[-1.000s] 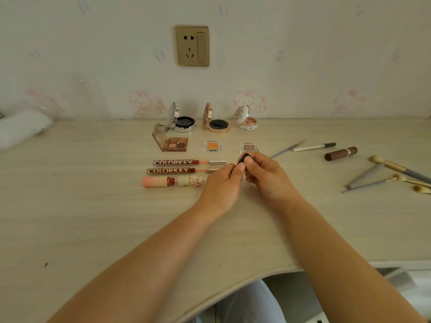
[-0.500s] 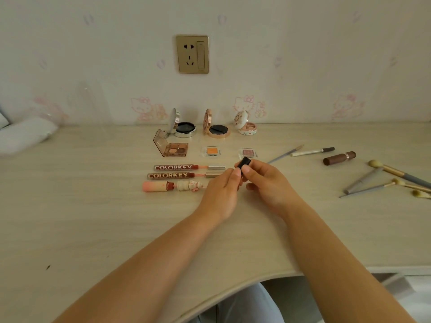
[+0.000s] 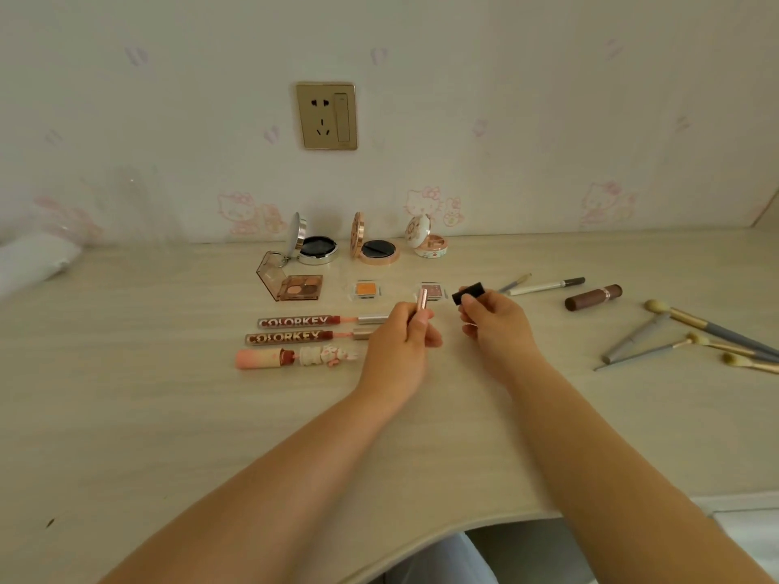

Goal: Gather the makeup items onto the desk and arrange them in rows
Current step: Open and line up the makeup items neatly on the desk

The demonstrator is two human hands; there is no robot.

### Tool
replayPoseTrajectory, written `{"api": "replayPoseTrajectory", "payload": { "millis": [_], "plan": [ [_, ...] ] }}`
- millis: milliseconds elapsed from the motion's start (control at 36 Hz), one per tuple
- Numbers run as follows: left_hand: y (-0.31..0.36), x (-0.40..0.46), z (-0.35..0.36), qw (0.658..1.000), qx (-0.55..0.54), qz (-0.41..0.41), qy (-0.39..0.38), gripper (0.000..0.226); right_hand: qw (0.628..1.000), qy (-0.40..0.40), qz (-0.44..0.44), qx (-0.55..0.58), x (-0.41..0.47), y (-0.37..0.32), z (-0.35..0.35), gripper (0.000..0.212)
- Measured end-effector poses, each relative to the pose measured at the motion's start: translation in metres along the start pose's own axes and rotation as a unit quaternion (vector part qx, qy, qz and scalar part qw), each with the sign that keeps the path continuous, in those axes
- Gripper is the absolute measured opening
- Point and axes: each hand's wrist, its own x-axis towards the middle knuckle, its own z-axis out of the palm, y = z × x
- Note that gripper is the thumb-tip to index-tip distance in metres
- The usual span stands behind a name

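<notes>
Lipstick (image 3: 422,300) pinched upright in my left hand (image 3: 399,346), black cap (image 3: 468,292) in my right hand (image 3: 493,326); careless recapping could smear it.

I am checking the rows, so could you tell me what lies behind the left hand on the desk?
Behind the left hand lie the right-hand ends of two Colorkey lip glosses; it covers their cap tips. It holds a rose-gold lipstick tube.

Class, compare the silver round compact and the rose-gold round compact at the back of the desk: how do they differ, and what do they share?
The silver compact has a silver rim; the rose-gold compact has a pinkish-gold one. The silver compact stands further left, above the eyeshadow palette; the rose-gold one stands above the orange pan. Both are round, open with lids raised, showing dark insides.
</notes>
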Motion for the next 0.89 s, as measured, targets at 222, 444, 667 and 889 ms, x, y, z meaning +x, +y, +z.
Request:
{"api": "replayPoseTrajectory", "payload": {
  "millis": [222,444,667,889],
  "plan": [
    [0.008,0.028,0.023,0.997,-0.004,0.019,0.071,0.008,0.988,-0.043,-0.057,-0.135,0.015,-0.001,-0.004,0.011],
    [0.002,0.048,0.028,0.965,0.199,0.097,0.139,0.017,0.948,0.033,-0.125,-0.290,0.025,0.008,0.003,0.013],
    [-0.014,0.050,0.025,0.894,0.418,0.069,0.149,0.026,0.933,0.039,-0.090,-0.348,0.029,0.010,0.005,0.020],
    [-0.019,0.051,0.026,0.887,0.438,0.067,0.127,0.029,0.921,0.031,-0.094,-0.377,0.029,0.013,0.007,0.024]
  ]
}}
